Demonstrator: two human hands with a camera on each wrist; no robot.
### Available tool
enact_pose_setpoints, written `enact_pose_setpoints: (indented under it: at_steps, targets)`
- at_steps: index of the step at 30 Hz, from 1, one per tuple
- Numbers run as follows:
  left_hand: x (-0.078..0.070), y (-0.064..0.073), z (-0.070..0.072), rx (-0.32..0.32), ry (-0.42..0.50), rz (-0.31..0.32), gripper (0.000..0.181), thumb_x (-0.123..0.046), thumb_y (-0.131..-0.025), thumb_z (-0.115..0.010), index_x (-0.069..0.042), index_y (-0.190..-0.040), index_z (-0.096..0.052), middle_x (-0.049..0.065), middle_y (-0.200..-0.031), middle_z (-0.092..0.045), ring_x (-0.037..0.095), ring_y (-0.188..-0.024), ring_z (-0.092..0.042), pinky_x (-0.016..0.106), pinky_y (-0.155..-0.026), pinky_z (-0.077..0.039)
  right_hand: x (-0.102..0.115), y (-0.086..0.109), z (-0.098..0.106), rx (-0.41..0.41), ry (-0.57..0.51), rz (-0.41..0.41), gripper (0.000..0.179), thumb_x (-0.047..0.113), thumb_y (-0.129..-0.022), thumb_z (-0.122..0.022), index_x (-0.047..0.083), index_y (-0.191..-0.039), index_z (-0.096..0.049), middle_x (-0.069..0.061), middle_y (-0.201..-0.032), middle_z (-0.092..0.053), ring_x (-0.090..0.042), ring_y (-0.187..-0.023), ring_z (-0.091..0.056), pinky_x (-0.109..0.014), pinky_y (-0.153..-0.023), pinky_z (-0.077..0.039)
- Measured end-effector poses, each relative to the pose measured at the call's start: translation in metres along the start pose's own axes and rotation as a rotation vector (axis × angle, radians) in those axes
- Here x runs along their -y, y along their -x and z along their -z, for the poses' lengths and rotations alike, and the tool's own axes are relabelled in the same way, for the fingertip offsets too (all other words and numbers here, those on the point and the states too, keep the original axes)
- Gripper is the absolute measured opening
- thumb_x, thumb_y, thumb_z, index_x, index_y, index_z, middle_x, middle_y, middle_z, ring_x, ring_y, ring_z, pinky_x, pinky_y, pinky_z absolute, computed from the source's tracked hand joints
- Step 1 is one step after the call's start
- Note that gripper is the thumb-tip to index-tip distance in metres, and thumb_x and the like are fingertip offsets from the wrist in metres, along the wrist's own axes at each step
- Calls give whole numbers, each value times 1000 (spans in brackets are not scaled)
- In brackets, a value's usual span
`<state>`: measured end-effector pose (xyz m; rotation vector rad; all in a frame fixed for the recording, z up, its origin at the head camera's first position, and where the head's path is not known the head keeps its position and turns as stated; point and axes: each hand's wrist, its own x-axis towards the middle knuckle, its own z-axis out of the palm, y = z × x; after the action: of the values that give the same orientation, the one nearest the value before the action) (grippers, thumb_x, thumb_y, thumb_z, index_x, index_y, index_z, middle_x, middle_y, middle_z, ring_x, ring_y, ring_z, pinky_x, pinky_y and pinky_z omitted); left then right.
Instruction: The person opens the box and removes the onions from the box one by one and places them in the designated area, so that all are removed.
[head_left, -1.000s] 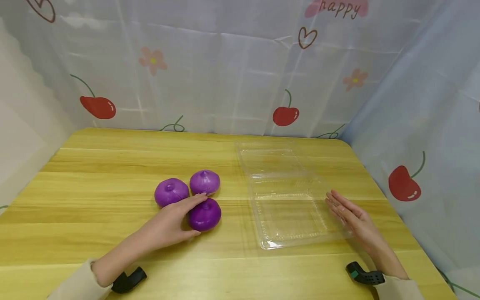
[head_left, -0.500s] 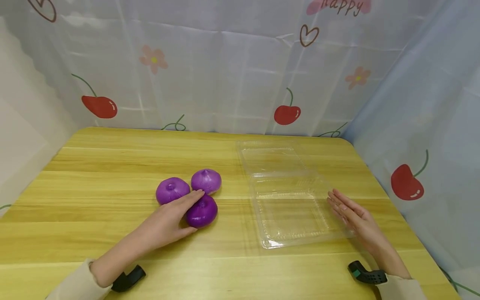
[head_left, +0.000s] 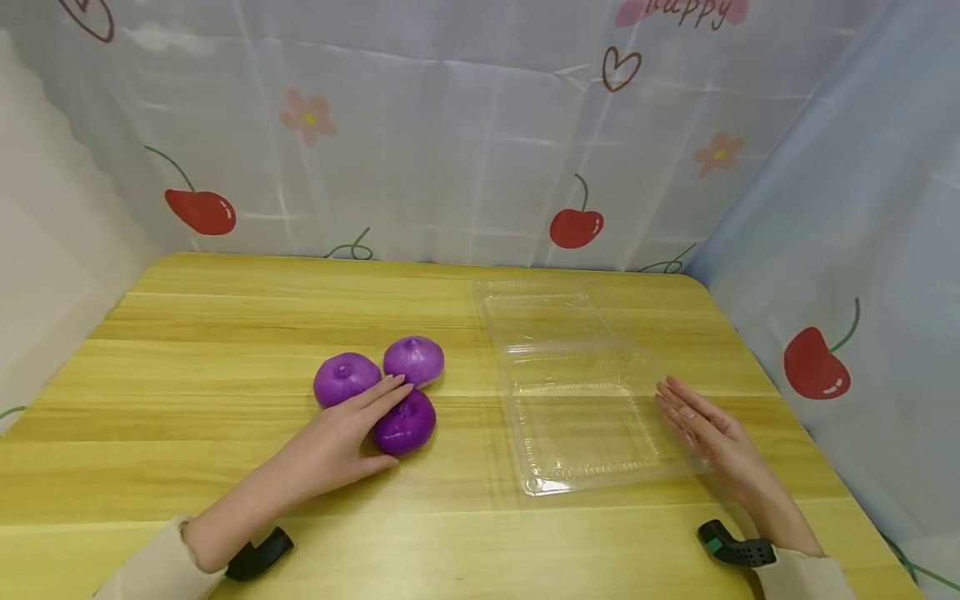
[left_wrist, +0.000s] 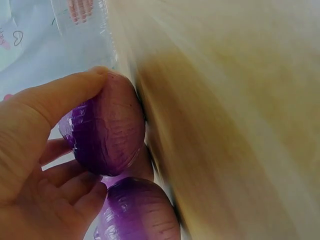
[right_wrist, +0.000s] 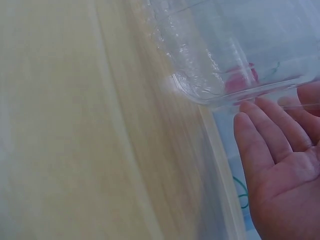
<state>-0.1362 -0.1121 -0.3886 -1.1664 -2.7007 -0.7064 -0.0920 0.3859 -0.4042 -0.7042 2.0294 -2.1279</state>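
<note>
Three shiny purple onions are clustered left of centre on the table. My left hand [head_left: 341,437] spans the dark purple onion [head_left: 405,425], thumb at its near side and fingers over its far side. The left wrist view shows the thumb pressed on that onion [left_wrist: 115,125] and the fingers bent beside it. A lighter onion [head_left: 345,379] lies behind the hand, and another onion [head_left: 414,361] sits just beyond the fingertips. My right hand [head_left: 720,442] has straight fingers at the right rim of a clear plastic clamshell box [head_left: 585,483], which lies spread open.
The box's hinged lid [head_left: 540,312] lies flat toward the back of the wooden table [head_left: 450,542]. A printed curtain [head_left: 450,150] hangs behind the table and along its right side. A black band [head_left: 731,546] circles the right wrist.
The dark purple onion and my left hand have shifted slightly left and back, closer to the other two onions. My left fingers spread a little further over it. The right hand stays by the box.
</note>
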Motion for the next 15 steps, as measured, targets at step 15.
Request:
enact_pose_setpoints:
  at_steps: [15]
  targets:
    - [5,3,18,-69,37,-39,85,-31,-72,-82,-7,-142,-40,12,-147,-32,31,-134,-27,52,-101,-31,9,5,11,-17,56,21,46,4,-103,-7,2,-149,-10,4,-145,-37,-10,-129,-35,-18,-99,-32]
